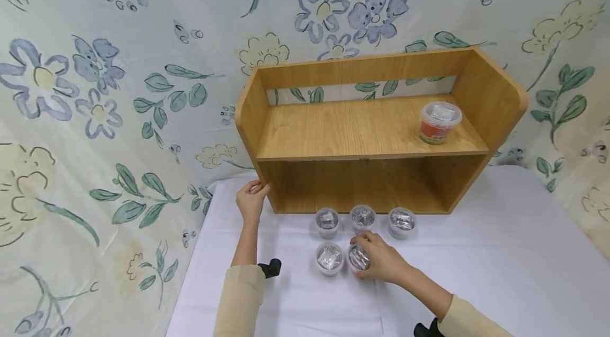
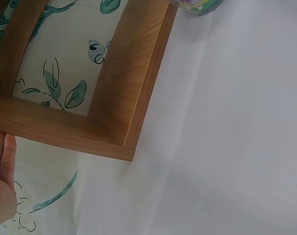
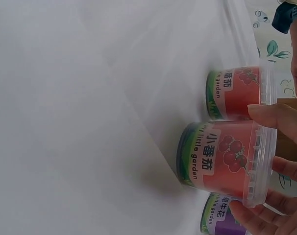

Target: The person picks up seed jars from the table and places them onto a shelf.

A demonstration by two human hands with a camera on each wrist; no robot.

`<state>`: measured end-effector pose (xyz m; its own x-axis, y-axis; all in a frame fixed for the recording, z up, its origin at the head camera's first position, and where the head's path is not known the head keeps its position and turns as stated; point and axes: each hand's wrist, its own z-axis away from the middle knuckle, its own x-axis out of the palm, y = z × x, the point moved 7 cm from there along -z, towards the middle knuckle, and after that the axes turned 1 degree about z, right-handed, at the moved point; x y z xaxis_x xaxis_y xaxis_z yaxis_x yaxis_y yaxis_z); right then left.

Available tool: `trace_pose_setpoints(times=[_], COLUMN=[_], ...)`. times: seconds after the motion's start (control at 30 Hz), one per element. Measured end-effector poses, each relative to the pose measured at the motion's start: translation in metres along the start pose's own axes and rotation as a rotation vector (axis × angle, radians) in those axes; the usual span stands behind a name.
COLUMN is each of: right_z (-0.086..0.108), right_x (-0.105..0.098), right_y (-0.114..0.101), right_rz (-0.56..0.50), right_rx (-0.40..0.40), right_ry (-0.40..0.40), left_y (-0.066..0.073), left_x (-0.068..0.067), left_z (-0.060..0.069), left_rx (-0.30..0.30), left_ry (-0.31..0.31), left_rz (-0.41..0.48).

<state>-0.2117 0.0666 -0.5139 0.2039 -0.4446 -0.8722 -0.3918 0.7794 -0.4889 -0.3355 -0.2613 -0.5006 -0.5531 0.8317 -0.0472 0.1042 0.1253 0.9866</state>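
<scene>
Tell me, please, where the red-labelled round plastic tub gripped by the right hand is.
In the head view, the gripped tub is before the brown wooden shelf, immediately right of another clear-lidded plastic tub.

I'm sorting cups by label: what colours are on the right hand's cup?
Mainly red label, green towards the bottom; clearest in the right wrist view.

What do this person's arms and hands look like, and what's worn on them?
The left hand and right hand are ungloved. Plain beige sleeves stop short of them, and a small black device pokes out beside each sleeve's end. No cables show.
</scene>
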Motion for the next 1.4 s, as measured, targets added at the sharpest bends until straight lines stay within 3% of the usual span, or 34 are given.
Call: trace_pose_setpoints(times=[0.3,0.73,1.07,1.4], right_z=[0.001,0.000,-0.010,-0.028], right_x=[-0.015,-0.048,-0.081,-0.121], right_y=[-0.002,-0.015,-0.026,-0.030], right_rz=[-0.022,0.026,0.037,0.088], right_rx=[0.052,0.033,-0.087,-0.144], right_ry=[0.009,0.016,-0.031,-0.031], left_y=[0.000,-0.001,-0.003,-0.004], left_x=[0.000,0.000,0.001,0.001], left_z=[0.001,0.001,0.001,0.000], left_rx=[-0.007,-0.008,-0.011,-0.024], left_ry=[0.002,0.003,-0.004,-0.011], left_rz=[-0.002,0.003,0.034,0.033])
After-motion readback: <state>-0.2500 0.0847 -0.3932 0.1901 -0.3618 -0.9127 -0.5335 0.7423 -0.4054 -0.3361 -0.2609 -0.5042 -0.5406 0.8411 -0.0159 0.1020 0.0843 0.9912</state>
